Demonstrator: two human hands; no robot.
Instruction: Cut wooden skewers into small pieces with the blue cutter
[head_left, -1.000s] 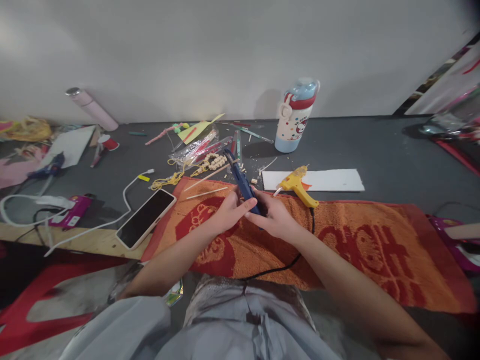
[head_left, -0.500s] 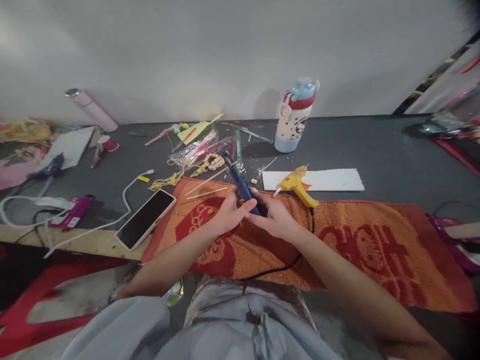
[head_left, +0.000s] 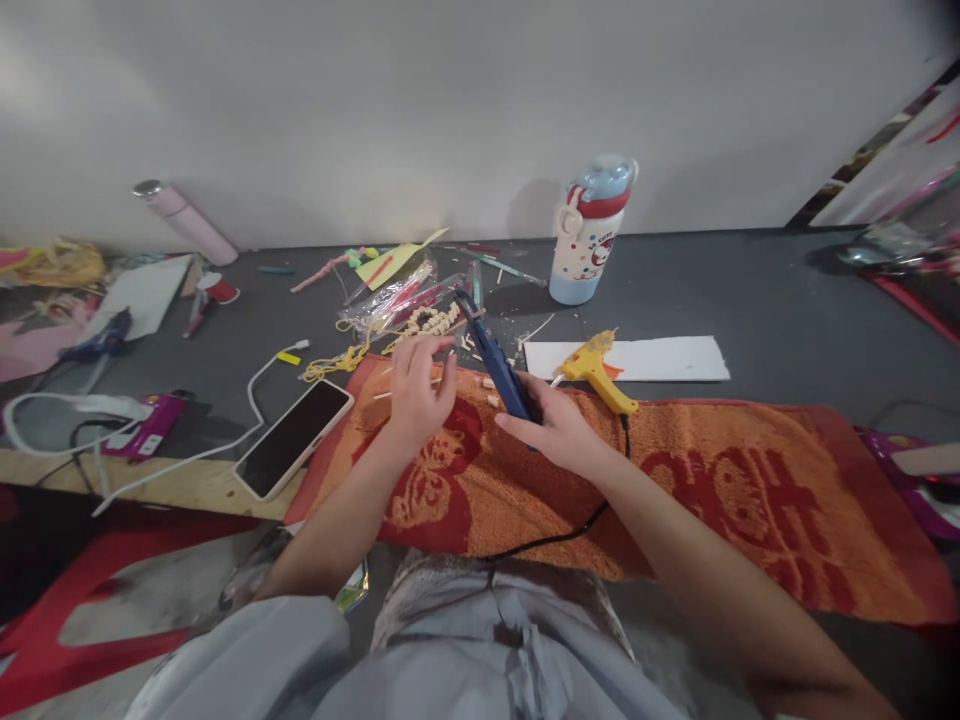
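Head view, right hand (head_left: 561, 428): fingers grasping the long, dark-blue plastic tool (head_left: 495, 362), above the orange-red terry towel's (head_left: 712, 580) back edge.
Left hand (head_left: 420, 388): thumb and forefinger parted, off the tool.
Progress: short pale pieces (head_left: 488, 382) seem cut; thin stick (head_left: 383, 396), towel's back-left corner, apparently left.
Writing: towel lettering unclear; cream-and-blue bottle (head_left: 587, 248) print illegible.

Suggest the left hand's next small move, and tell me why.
Probably bring the left hand's fingertips down onto the thin stick and pinch it: that hand is off the dark blue tool, which the right hand holds alone, and the stick lies on the orange towel right by it. Whether it touches a stick is hidden.
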